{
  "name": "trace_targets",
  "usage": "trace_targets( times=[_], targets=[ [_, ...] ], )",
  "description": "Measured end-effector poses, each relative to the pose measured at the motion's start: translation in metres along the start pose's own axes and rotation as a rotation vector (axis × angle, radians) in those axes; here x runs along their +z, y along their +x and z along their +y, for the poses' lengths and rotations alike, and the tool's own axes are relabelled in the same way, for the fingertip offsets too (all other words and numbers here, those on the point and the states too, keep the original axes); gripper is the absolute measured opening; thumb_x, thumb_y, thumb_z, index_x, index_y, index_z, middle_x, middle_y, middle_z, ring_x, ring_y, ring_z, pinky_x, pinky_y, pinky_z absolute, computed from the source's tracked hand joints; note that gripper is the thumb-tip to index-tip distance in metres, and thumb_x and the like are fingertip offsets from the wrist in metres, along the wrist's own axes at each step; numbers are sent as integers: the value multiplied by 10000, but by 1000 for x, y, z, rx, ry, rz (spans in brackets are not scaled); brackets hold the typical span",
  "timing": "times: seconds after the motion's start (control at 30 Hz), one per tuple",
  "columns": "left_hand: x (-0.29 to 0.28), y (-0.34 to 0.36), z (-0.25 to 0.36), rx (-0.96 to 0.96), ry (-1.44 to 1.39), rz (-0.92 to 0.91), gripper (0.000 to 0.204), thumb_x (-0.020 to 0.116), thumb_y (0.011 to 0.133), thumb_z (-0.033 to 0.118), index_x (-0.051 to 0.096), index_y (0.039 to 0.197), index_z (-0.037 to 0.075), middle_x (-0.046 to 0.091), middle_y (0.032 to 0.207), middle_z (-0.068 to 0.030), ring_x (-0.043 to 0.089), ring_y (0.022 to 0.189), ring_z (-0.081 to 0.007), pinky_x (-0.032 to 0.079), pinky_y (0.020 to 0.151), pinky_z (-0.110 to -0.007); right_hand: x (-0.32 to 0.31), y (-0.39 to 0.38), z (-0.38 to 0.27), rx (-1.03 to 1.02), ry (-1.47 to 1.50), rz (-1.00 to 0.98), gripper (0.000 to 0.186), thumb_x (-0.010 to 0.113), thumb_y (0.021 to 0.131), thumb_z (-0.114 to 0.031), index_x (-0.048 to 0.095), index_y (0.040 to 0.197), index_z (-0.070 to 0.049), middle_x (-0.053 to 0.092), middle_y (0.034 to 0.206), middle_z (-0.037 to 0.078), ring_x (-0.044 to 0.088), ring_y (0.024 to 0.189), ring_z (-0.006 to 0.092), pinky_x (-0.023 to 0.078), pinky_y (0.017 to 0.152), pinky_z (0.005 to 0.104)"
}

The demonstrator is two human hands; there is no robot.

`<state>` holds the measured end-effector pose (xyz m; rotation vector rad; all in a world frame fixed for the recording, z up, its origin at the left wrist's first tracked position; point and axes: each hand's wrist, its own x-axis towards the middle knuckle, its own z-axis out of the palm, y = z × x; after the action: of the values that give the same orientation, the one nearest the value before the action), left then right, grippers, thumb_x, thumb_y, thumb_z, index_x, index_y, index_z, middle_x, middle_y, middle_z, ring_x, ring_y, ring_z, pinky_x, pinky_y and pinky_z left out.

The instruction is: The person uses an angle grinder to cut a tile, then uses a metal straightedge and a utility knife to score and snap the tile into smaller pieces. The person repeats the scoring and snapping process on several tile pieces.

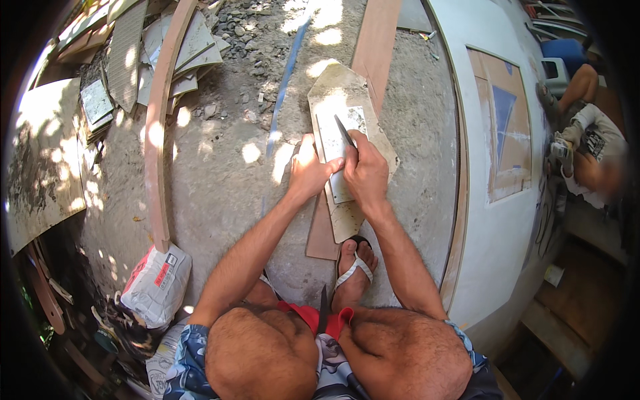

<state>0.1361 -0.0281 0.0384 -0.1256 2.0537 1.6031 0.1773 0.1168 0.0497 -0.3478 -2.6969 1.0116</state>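
Observation:
In front of my knees a white rectangular panel [362, 120], dark-speckled near its far end, lies over a larger pale board [385, 148] with angled corners. My left hand [309, 169] is closed on the panel's left edge, its thumb lying across the top. My right hand [365, 170] grips a slim dark pointed tool [343, 128], its tip aimed away from me over the panel; whether it is a blade or a marker I cannot tell. The fingertips of both hands are close together. A brown wooden plank [323, 233] runs under the pale board.
A long wooden strip [157, 127] stretches along the left, near a white and red bag [159, 283]. Broken tiles [195, 50] and gravel [243, 33] lie at the far left. To the right lies a white door-like panel [490, 247]; beyond it sits another person [590, 137].

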Motion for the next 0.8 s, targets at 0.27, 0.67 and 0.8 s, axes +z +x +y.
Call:
trace_targets(
  times=[0.27,0.67,0.8],
  targets=[
    [2,-1,0,10,26,42,588,902,842,196,567,1282,-3,769,1171,-180,751,1071,-265,586,953,-419,0,-7,-13,66,-92,12,341,685,1002,-62,709,1332,-146,578,963,145,647,811,356,541,709,486],
    [-3,11,-3,5,142,-36,691,918,831,264,537,1327,-27,762,1181,-230,753,1108,-333,591,960,-440,-1,-3,-9,65,-7,8,340,663,987,-8,719,1312,-95,612,949,169,657,831,375,535,741,481],
    [-8,18,-5,-4,216,-94,727,917,826,279,521,1350,-32,756,1199,-246,747,1144,-360,583,980,-462,0,1,-3,2,1,-4,305,647,975,15,716,1264,-54,679,989,187,691,860,396,551,747,479]
  ],
)
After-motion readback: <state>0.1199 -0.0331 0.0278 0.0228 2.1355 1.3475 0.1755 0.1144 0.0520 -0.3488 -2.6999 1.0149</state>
